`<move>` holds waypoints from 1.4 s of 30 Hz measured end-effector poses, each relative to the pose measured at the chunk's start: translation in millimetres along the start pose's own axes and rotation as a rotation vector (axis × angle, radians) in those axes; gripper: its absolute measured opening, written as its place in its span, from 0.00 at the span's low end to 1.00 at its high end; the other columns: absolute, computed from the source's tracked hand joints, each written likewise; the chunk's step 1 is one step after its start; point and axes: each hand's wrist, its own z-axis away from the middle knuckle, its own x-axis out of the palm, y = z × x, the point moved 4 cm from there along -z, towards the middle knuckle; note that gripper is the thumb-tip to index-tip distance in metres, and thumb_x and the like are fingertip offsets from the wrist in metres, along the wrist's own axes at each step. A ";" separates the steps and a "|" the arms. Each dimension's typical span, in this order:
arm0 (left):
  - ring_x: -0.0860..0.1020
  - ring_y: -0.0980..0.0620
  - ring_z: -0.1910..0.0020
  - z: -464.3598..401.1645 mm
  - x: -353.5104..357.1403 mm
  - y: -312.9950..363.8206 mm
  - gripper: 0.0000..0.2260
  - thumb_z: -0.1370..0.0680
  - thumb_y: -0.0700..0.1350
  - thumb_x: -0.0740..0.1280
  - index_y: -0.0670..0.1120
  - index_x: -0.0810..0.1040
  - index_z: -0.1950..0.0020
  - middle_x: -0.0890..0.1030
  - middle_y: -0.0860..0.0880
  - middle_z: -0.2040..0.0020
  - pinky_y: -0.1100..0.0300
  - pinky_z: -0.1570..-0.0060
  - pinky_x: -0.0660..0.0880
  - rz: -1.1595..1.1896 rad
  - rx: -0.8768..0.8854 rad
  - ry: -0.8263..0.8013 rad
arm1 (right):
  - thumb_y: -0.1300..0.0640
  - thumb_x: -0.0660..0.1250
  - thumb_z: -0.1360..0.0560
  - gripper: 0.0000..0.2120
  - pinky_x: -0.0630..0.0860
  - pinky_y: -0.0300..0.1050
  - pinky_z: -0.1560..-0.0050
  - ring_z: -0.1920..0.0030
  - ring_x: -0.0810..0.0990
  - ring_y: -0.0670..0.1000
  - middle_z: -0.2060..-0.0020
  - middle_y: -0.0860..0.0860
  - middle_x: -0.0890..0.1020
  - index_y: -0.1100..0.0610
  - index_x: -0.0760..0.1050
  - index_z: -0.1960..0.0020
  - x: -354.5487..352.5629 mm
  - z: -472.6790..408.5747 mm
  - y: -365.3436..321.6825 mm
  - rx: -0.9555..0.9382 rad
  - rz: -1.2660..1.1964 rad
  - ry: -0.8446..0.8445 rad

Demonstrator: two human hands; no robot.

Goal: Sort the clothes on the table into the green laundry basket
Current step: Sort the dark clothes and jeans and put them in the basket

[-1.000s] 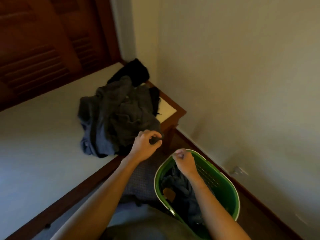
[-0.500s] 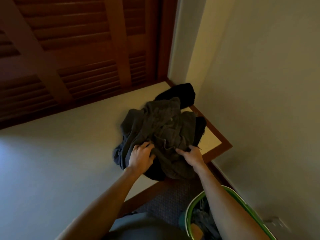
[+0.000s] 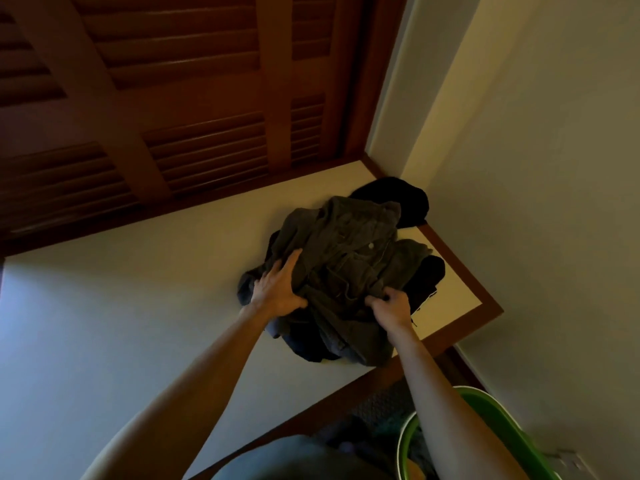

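We are gathering the grey jacket [image 3: 349, 258]: left hand [image 3: 277, 289] pressing flat, right hand [image 3: 391, 306] pinching cloth. Next, lift it to the green basket [image 3: 485, 431].

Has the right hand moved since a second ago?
Yes. The right hand was over the green laundry basket rim; it has gone up onto the table and now grips the grey jacket in the clothes pile.
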 end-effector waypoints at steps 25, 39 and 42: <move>0.81 0.43 0.44 145.6 -29.8 -148.6 0.36 0.41 0.46 0.76 0.40 0.74 0.33 0.84 0.40 0.44 0.54 0.48 0.79 1.078 -0.298 0.115 | 0.55 0.64 0.26 0.23 0.64 0.57 0.30 0.30 0.68 0.62 0.33 0.61 0.74 0.60 0.70 0.33 242.3 149.1 -95.6 -1.489 1.237 -0.470; 0.34 0.34 0.22 40.3 -71.0 -108.6 0.44 0.33 0.77 0.64 0.67 0.53 0.21 0.41 0.46 0.17 0.26 0.28 0.38 -0.081 -0.311 0.115 | 0.56 0.67 0.26 0.05 0.75 0.52 0.37 0.39 0.79 0.52 0.42 0.56 0.82 0.57 0.78 0.53 202.6 143.3 -93.8 -0.840 0.396 -0.860; 0.35 0.35 0.21 30.8 -61.7 -122.6 0.43 0.32 0.75 0.65 0.66 0.54 0.21 0.43 0.46 0.17 0.28 0.27 0.38 -0.140 -0.287 0.200 | 0.56 0.67 0.23 0.06 0.79 0.48 0.58 0.61 0.81 0.47 0.63 0.50 0.82 0.55 0.78 0.58 143.4 94.3 -101.2 -0.710 0.043 -0.389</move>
